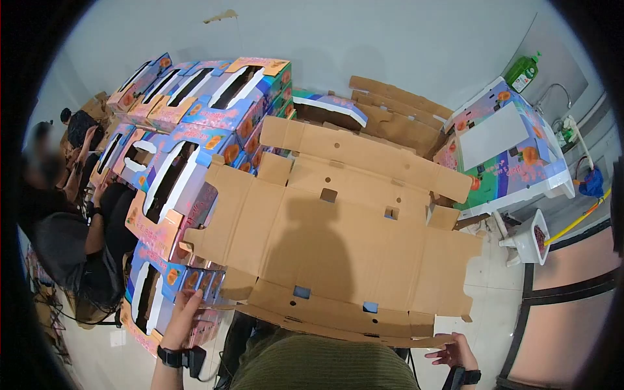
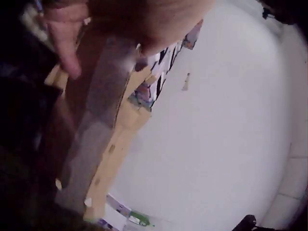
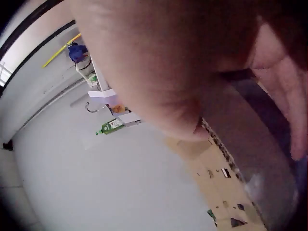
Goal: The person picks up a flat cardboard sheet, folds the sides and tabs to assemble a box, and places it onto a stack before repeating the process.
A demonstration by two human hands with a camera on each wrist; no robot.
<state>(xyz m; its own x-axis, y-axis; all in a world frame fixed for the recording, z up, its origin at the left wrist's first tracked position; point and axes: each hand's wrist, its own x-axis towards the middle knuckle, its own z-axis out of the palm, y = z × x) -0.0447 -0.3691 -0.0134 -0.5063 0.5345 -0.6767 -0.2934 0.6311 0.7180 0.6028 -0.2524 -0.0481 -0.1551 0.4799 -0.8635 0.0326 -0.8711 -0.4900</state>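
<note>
A large unfolded cardboard box (image 1: 383, 260), plain brown side up with creases, slots and side flaps, spreads out in front of my body. At its near left corner my left hand (image 1: 182, 320) holds the edge; in the left wrist view the fingers (image 2: 67, 48) hang over one side of the board. My right hand (image 1: 456, 354) grips the near right corner, thumb on the upper face and fingers below. Close up in the right wrist view, the thumb (image 3: 187, 126) lies along the board's edge. A shadow falls across the middle of the cardboard.
Stacked printed fruit boxes (image 1: 188, 110) with handle cutouts rise on the left, near a seated person (image 1: 71, 240). More brown cardboard (image 1: 396, 120) leans against the wall. On the right are a printed box (image 1: 500, 143), a green bottle (image 1: 522, 73) and a white bin (image 1: 528, 242).
</note>
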